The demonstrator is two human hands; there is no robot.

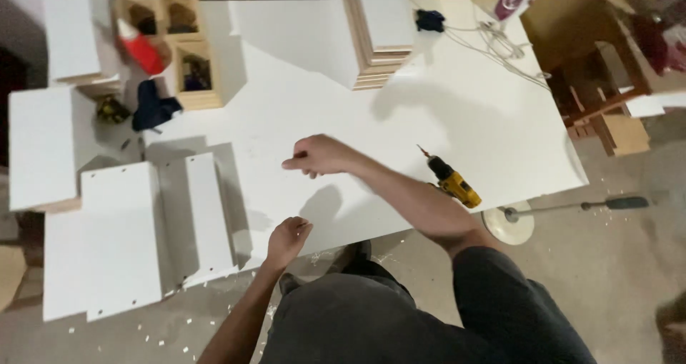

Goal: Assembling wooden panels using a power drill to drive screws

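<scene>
Large white laminated board surface (443, 114), lit from above, over a grey concrete floor (622, 278) strewn with small white chips near the surface's near edge. Workshop setting; unpainted wooden frames and blocks (607, 100) stand past the right edge.

Right hand (321, 155) hangs over the middle of the surface, arm stretched in from the near edge, knuckles up, fingers curled together on a small dark object (300, 154) too small to identify. Left hand (287, 240) rests at the near edge, fingers bent and together, tips on the board; it holds nothing that I can see.

Yellow-and-black cordless drill (451, 182) lies on the surface near the right forearm, bit pointing toward the far edge.

Stack of white-faced plywood panels (382, 28) at the far edge. Light wooden compartment box (179, 42) by the far left corner, a red-and-white bottle (139, 48) lying against it, a dark blue cloth (153, 108) just beside. Loose white cord (500, 46) toward the far right corner. Flat white panels with small holes (121, 242) lie left of the surface. Round white disc (509, 225) and long dark-handled tool (607, 205) on the floor.
</scene>
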